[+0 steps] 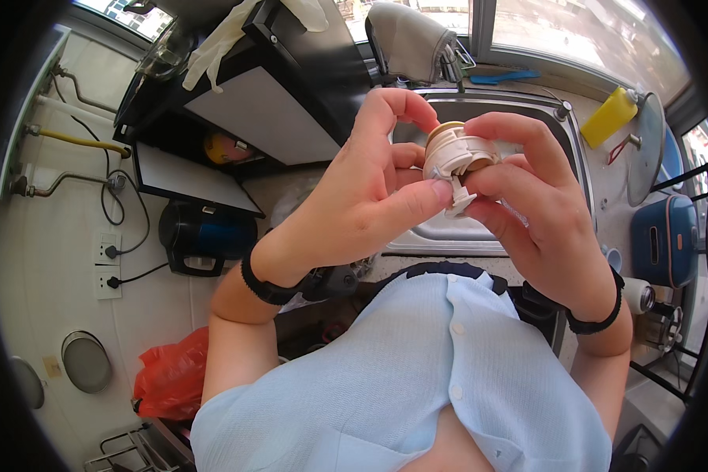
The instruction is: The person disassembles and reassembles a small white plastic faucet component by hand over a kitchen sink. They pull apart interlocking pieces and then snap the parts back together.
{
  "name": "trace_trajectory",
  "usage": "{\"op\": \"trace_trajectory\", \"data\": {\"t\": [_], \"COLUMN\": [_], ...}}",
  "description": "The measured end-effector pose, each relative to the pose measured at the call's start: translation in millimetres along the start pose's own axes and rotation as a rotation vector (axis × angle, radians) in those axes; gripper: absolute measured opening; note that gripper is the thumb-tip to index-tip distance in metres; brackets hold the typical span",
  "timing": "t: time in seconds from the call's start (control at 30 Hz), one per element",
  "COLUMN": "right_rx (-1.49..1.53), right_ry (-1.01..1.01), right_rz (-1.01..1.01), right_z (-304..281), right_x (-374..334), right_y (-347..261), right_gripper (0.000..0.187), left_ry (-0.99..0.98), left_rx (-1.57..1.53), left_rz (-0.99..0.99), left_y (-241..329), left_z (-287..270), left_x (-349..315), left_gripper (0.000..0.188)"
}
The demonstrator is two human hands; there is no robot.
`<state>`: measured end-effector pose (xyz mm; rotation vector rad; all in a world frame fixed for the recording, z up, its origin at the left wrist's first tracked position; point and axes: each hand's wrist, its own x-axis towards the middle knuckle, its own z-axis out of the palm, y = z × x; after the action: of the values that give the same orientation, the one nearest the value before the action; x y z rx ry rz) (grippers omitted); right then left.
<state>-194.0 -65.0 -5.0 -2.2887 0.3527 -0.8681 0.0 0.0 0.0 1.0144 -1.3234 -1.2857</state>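
Fingers of both hands pinch a small white plastic cap (456,157) held above the sink (480,236): left hand (362,197) thumb on its lower tab, right hand (543,204) wrapping its right side.

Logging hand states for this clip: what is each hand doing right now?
Left hand: closed, fingers pinching the small white plastic cap.
Right hand: closed, gripping the same cap from the other side.
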Motion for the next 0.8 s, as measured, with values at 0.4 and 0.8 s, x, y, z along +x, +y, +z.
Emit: {"op": "trace_trajectory", "data": {"t": [0.4, 0.8], "right_rx": [-0.025, -0.015], "right_ry": [0.050, 0.036], "right_rz": [0.002, 0.031], "right_z": [2, 0], "right_x": [4, 1], "right_y": [-1, -5], "right_gripper": [0.012, 0.011], "left_ry": [0.021, 0.068], "left_rx": [-0.002, 0.417], "left_rz": [0.027, 0.090], "left_y": [1, 7], "left_z": [-11, -5], "left_x": [6, 3], "left_gripper": [0.046, 0.047]}}
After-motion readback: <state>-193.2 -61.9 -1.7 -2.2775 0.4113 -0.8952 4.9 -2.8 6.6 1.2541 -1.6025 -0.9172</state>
